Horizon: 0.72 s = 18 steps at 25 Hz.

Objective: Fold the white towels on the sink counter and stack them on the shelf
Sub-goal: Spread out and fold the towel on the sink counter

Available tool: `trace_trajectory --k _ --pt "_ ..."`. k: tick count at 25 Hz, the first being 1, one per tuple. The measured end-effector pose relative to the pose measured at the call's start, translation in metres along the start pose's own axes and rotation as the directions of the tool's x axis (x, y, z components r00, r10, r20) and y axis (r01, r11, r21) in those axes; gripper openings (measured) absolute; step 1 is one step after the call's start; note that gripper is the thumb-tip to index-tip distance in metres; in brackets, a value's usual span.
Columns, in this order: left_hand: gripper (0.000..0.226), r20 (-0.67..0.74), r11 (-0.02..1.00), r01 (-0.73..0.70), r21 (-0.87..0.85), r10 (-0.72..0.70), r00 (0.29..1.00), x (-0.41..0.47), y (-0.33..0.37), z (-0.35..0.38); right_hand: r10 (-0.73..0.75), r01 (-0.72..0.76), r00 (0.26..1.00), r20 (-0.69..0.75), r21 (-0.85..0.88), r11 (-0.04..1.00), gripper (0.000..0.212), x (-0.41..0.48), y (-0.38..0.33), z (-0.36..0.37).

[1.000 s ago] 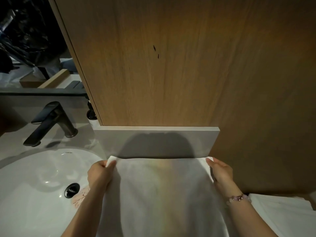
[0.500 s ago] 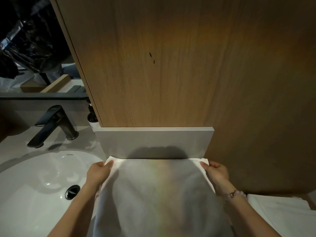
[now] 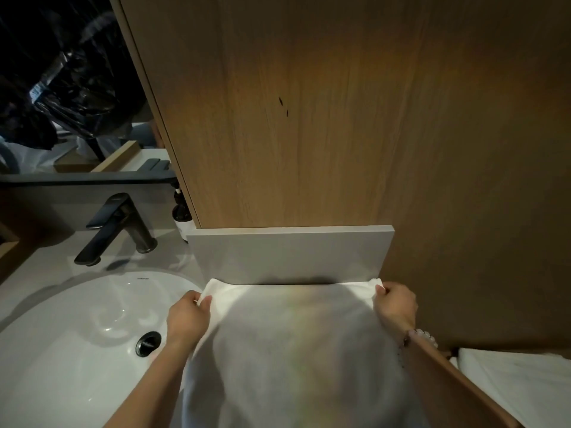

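**Desk:** Head view. What can't you read?

**Operator:** I lose the near end of the white towel (image 3: pixel 293 350) off the bottom edge. A broad shadow with a rainbow smear covers its middle, so I can't make out any folds there. It hides the counter beneath it, and I can't tell whether it rests on that counter. A second towel (image 3: pixel 519 384) at lower right is cut by the frame corner and partly behind the right forearm. I can't see what it lies on. A dark bottle (image 3: pixel 180 216) is half hidden behind the edge of the wooden panel (image 3: pixel 309 118).

**Desk:** And the hands?

**Operator:** My left hand (image 3: pixel 187 316) pinches the far-left corner, thumb on top. My right hand (image 3: pixel 397 305) pinches the far-right corner with curled fingers. The far edge runs between them, just below the grey upstand (image 3: pixel 290 254) and right of the basin (image 3: pixel 77 335).

**Desk:** The surface and the room?

**Operator:** I see a pale counter (image 3: pixel 46 261) with the white oval basin set in it and a dark faucet (image 3: pixel 119 227) behind. The wooden panel rises above the upstand. The mirror (image 3: pixel 61 88) at upper left shows dim black plastic.

**Desk:** Counts?

**Operator:** Two hands, two towels, and one each of basin, faucet, drain (image 3: pixel 148 343) and bottle. There is one bead bracelet (image 3: pixel 421 336) on the right wrist.
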<state>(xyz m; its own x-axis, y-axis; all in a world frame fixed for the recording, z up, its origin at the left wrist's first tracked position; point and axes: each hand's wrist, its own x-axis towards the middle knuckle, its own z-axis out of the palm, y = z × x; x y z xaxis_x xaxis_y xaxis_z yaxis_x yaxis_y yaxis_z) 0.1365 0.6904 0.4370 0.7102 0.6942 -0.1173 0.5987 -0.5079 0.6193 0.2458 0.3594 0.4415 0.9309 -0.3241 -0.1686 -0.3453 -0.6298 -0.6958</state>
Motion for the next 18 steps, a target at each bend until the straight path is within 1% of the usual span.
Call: trace_trajectory --k 1,2,3,4,5,6,8,10,11,13,14,15,16,17,18 --pt "0.026 0.050 0.992 0.052 -0.112 -0.047 0.998 0.000 0.001 -0.001 0.021 -0.020 1.000 -0.014 0.029 0.999 0.027 -0.001 0.000 0.000" --pt "0.031 0.135 0.956 0.159 -0.247 -0.129 0.982 0.001 0.000 -0.004 0.042 -0.040 0.999 -0.026 0.066 0.997 0.029 -0.002 0.001 -0.001" --pt "0.036 0.236 0.886 0.286 -0.366 -0.209 0.949 0.000 -0.001 -0.009 0.060 -0.056 0.997 -0.037 0.102 0.993 0.034 -0.005 0.001 -0.001" --pt "0.039 0.326 0.806 0.403 -0.434 -0.276 0.904 -0.004 -0.005 -0.013 0.073 -0.066 0.996 -0.048 0.130 0.989 0.039 -0.006 0.001 -0.001" --pt "0.040 0.383 0.749 0.474 -0.463 -0.314 0.869 -0.009 -0.009 -0.017 0.082 -0.073 0.995 -0.060 0.145 0.987 0.039 -0.007 0.000 -0.001" --pt "0.041 0.409 0.724 0.505 -0.470 -0.328 0.852 -0.013 -0.012 -0.019 0.083 -0.073 0.994 -0.069 0.135 0.988 0.035 -0.006 -0.001 0.000" --pt "0.042 0.410 0.755 0.485 -0.441 -0.311 0.857 -0.022 -0.011 -0.024 0.066 -0.060 0.995 -0.073 0.087 0.994 0.024 -0.002 -0.003 0.003" --pt "0.039 0.352 0.826 0.391 -0.406 -0.253 0.901 -0.023 -0.008 -0.022 0.064 -0.060 0.995 -0.080 0.055 0.997 0.016 0.004 -0.002 0.004" --pt "0.039 0.280 0.868 0.320 -0.379 -0.222 0.934 -0.022 -0.005 -0.020 0.066 -0.064 0.995 -0.079 0.031 0.997 0.015 0.006 -0.002 0.005" --pt "0.046 0.108 0.959 0.145 -0.243 -0.122 0.987 -0.020 -0.002 -0.016 0.036 -0.039 0.997 -0.070 -0.031 0.999 0.017 0.009 0.001 0.008" --pt "0.047 0.055 0.977 0.086 -0.194 -0.077 0.996 -0.021 -0.002 -0.013 0.021 -0.024 0.997 -0.071 -0.046 0.999 0.018 0.009 0.002 0.009" --pt "0.047 0.031 0.983 0.064 -0.171 -0.059 0.998 -0.023 -0.002 -0.012 0.016 -0.021 0.996 -0.088 -0.050 0.999 0.018 0.008 0.001 0.008" --pt "0.047 0.042 0.979 0.087 -0.187 -0.081 0.996 -0.023 -0.004 -0.010 0.010 -0.018 0.991 -0.130 -0.058 0.998 0.017 0.005 -0.001 0.007" --pt "0.046 0.088 0.962 0.159 -0.223 -0.143 0.986 -0.023 -0.005 -0.010 -0.024 0.005 0.980 -0.196 -0.094 0.996 0.018 0.000 -0.003 0.007" --pt "0.044 0.157 0.932 0.247 -0.267 -0.211 0.965 -0.023 -0.007 -0.012 -0.128 0.092 0.957 -0.259 -0.145 0.985 0.021 -0.007 -0.006 0.010"
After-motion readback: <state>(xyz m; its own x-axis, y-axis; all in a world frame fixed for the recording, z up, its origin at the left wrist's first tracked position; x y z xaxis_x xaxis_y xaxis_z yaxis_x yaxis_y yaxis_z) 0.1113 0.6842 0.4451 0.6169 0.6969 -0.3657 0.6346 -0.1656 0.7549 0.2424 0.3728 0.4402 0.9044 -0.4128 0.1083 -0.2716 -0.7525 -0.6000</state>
